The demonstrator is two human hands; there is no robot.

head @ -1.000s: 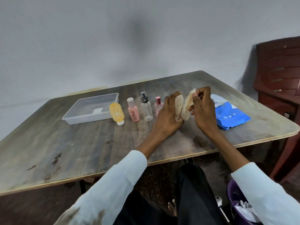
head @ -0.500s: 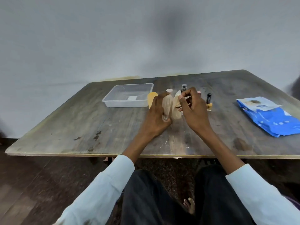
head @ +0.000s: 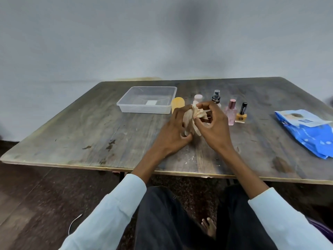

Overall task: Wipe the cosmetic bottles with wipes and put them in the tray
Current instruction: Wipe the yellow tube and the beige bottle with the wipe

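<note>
Both hands hold one crumpled wipe (head: 193, 120) above table (head: 90, 134): left hand (head: 173, 130) grips its bulk, right hand (head: 214, 125) pinches an edge. Bottles (head: 230, 111) stand just beyond; tray (head: 144, 110) far left, holding no bottle. Best to spread the wipe flat before wrapping a bottle.

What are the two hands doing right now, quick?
Left hand: closed round a beige bottle, holding it up.
Right hand: closed, pinching a crumpled wipe against that bottle.
</note>
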